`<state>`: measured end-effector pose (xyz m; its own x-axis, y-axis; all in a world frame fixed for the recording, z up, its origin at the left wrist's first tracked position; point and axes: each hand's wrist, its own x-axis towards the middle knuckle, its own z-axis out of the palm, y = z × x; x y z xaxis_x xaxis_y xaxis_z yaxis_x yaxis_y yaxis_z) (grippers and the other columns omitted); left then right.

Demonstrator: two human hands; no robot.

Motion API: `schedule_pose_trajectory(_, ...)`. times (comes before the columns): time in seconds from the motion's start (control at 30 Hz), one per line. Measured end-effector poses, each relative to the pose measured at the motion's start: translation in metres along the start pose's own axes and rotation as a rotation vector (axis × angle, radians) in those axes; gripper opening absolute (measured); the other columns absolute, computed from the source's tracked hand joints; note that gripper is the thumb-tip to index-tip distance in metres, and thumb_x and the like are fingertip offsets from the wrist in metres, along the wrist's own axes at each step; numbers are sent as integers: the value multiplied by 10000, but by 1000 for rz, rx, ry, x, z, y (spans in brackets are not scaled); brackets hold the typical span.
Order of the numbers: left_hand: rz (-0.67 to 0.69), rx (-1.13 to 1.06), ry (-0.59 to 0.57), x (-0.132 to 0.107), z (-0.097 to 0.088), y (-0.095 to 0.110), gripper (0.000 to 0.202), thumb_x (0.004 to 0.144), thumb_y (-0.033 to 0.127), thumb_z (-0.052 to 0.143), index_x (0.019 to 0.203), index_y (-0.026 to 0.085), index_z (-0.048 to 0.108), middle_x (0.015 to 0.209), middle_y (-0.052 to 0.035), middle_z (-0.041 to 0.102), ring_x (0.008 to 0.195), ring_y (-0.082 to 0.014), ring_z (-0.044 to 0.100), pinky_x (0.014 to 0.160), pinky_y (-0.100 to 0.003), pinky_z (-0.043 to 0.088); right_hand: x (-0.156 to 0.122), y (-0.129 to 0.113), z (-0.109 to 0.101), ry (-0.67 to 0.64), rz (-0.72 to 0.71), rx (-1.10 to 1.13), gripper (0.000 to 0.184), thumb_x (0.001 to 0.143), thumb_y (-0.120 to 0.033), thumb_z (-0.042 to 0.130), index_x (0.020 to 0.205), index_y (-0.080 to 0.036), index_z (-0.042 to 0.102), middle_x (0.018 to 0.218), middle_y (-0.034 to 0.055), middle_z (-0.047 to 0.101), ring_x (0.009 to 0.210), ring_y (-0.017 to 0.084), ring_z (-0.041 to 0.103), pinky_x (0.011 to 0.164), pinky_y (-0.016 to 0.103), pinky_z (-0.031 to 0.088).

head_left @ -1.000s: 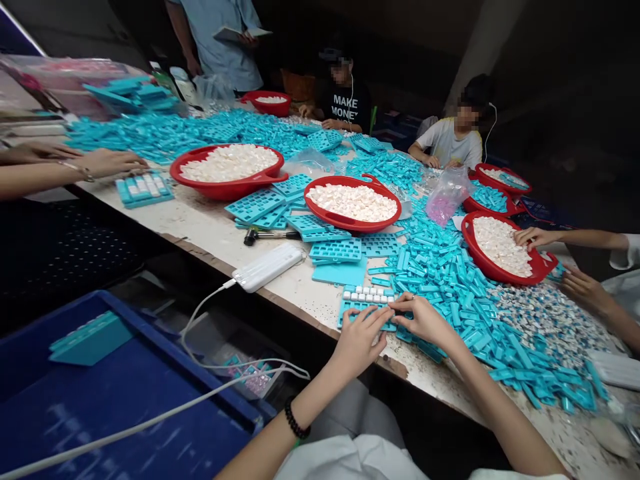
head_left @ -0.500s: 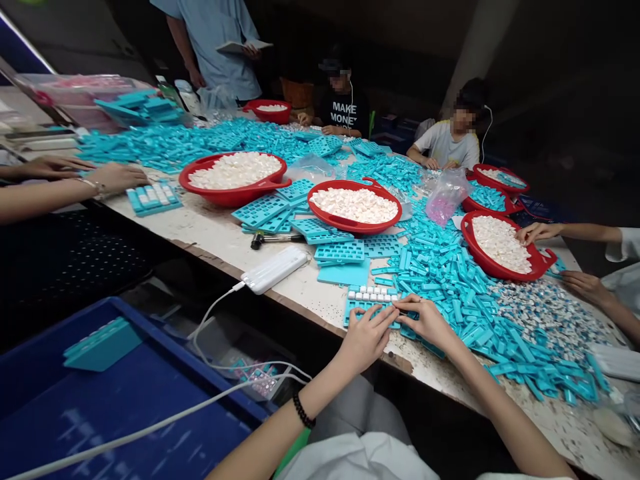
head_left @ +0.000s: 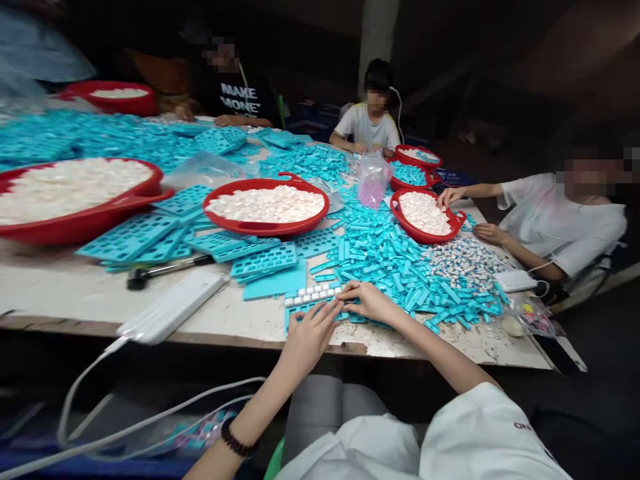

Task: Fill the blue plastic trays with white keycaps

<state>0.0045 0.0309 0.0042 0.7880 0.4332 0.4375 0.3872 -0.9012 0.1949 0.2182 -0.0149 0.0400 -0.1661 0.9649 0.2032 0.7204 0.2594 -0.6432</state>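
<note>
In front of me on the table lies a turquoise keyboard-like panel (head_left: 291,321), with white keycaps (head_left: 315,293) standing in rows along its far side. My left hand (head_left: 311,335) lies over the panel's near part and grips it, thumb at the left, fingertips at its right side. Beside it, my right hand (head_left: 371,303) is closed in a pinch at the panel's right end, its fingertips meeting those of the left. Whatever small piece sits between the right fingers is hidden. Just behind is a flat turquoise plate (head_left: 275,283).
Red baskets of white keycaps (head_left: 267,205) stand behind stacked turquoise panels (head_left: 130,237). Loose turquoise strips (head_left: 395,267) are heaped to the right. A hammer (head_left: 167,270) and a white power bank (head_left: 173,308) with a cable lie left. Co-workers sit around; one person's hand (head_left: 451,196) reaches into a basket (head_left: 425,217).
The view has swung right, so the table contents sit further left and the right-hand co-worker shows more fully. Both my hands stay on the panel with fingertips together.
</note>
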Motion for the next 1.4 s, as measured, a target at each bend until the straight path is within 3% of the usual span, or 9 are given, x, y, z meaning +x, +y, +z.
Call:
schedule_pose_trajectory(0.4, -53, 40, -73, 6, -14, 13, 432, 1004, 232, 458, 1427, 293, 527, 1417, -65, 615, 1224, -272, 593, 859, -422, 435, -4, -5, 3, 46, 16, 72, 333, 842, -128, 736, 1157, -235, 751, 1082, 81, 702, 1030, 247, 679, 932, 370, 525)
schedule_pose_trajectory(0.67, -59, -26, -119, 6, -20, 10, 422, 1001, 222, 455, 1412, 275, 533, 1431, -74, 601, 1252, -259, 579, 866, -411, 430, -2, -12, -9, -36, 33, 44, 342, 831, -88, 694, 1142, -218, 751, 1155, 93, 699, 1065, 265, 675, 967, 409, 519)
schedule_pose_trajectory(0.77, -69, -61, -109, 3, -21, 10, 445, 995, 194, 447, 1423, 290, 521, 1418, -67, 612, 1271, -246, 568, 890, -404, 426, 6, -13, -15, -68, 116, 105, 325, 835, -56, 636, 1089, -219, 756, 1173, 74, 710, 1085, 237, 676, 965, 371, 527)
schedule_pose_trajectory(0.9, -117, -18, -74, 1, -16, 18, 454, 982, 183, 482, 1425, 277, 515, 1428, -59, 605, 1294, -272, 545, 917, -445, 420, 27, -6, -17, 0, 270, 124, 272, 788, -184, 766, 1058, -159, 740, 1038, 91, 740, 847, 216, 718, 779, 323, 571)
schedule_pose_trajectory(1.07, -166, 8, -27, 4, -5, 25, 381, 996, 315, 556, 1375, 281, 563, 1392, -39, 637, 1242, -280, 585, 926, -462, 420, 52, 13, -18, -116, 324, 164, 356, 638, -203, 884, 968, -139, 765, 786, 38, 739, 726, 215, 710, 643, 260, 532)
schedule_pose_trajectory(1.23, -175, 30, 26, 3, 3, 23, 350, 1001, 341, 561, 1343, 275, 586, 1357, -35, 664, 1202, -290, 602, 907, -473, 406, 48, 23, -14, -181, 356, 313, 416, 706, -333, 853, 1057, -149, 726, 726, 7, 710, 652, 185, 700, 606, 246, 535)
schedule_pose_trajectory(1.4, -112, -21, -40, 7, -4, 19, 379, 1002, 310, 558, 1376, 249, 540, 1396, -67, 630, 1215, -287, 577, 873, -451, 407, 37, 21, -11, -170, 356, 436, 514, 740, -488, 811, 1133, -179, 688, 762, 0, 692, 639, 172, 688, 595, 252, 536)
